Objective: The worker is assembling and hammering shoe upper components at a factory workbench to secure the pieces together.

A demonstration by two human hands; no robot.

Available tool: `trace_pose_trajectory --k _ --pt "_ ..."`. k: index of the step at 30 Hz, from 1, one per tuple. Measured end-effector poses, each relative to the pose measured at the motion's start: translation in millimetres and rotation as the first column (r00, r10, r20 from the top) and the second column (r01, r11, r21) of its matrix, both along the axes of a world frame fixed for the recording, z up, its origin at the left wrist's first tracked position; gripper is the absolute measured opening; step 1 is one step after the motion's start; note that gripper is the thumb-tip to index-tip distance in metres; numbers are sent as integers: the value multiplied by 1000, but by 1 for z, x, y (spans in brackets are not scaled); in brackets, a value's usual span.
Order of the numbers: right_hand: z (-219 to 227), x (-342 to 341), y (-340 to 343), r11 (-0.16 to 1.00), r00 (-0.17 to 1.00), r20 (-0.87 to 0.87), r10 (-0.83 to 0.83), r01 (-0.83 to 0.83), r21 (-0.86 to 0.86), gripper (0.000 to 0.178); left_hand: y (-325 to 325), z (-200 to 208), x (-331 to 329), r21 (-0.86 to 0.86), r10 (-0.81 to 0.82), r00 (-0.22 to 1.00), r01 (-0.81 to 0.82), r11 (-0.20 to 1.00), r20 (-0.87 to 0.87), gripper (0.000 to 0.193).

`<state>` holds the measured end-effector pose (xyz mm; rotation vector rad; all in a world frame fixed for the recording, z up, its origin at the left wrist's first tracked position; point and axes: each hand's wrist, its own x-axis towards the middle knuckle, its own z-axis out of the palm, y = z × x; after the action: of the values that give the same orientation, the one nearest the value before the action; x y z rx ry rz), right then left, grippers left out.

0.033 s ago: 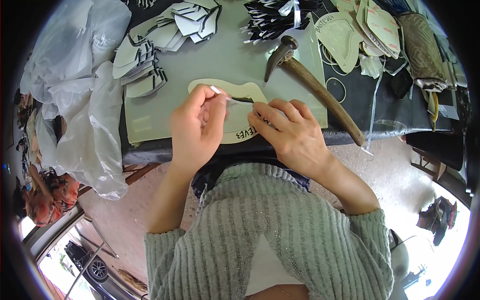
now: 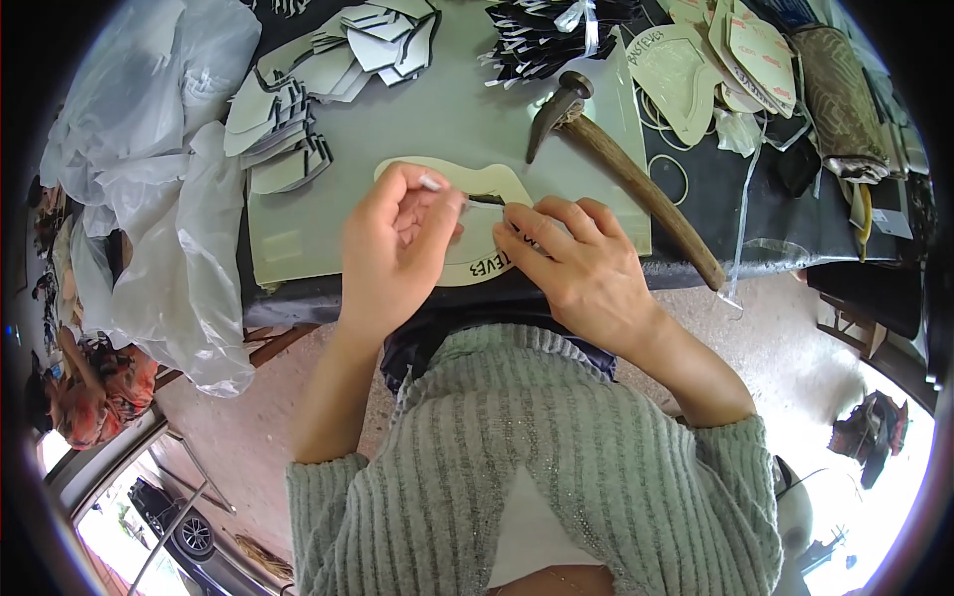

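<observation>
A curved cream pattern card (image 2: 417,171) with dark lettering lies on the board in front of me. Over it, a narrow strip (image 2: 485,204), white along one side with black beside it, runs between my hands. My left hand (image 2: 402,233) is closed, thumb and forefinger pinching the strip's left end; a bit of white shows above the forefinger. My right hand (image 2: 586,253) presses thumb and fingertips together at the strip's right end, resting on the card. The fingers hide both ends of the strip.
A hammer (image 2: 636,189) with a wooden handle lies to the right on the grey-green board (image 2: 447,119). Stacked white cut pieces (image 2: 273,134) sit at left, a tied black bundle (image 2: 556,40) at the back, more pattern cards (image 2: 676,79) at right. Clear plastic sheeting (image 2: 159,238) hangs at far left.
My left thumb has shifted slightly to the right along the strip, and the white bit by the forefinger looks shorter. My right hand has stayed in place.
</observation>
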<state>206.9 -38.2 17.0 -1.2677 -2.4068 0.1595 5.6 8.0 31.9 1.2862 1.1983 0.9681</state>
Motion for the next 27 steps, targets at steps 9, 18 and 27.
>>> trace_pose_trajectory --k 9,18,27 --pt "-1 0 2 1000 1000 -12 6 -6 -1 37 15 0 4 11 -209 792 263 965 -574 15" --pt "0 2 4 999 1000 -15 11 -11 -39 37 14 2 -6 -281 -186 979 157 947 -79 12" --pt "-1 2 3 999 1000 -25 3 -3 -37 38 16 2 1 -369 -171 976 110 923 -136 13"
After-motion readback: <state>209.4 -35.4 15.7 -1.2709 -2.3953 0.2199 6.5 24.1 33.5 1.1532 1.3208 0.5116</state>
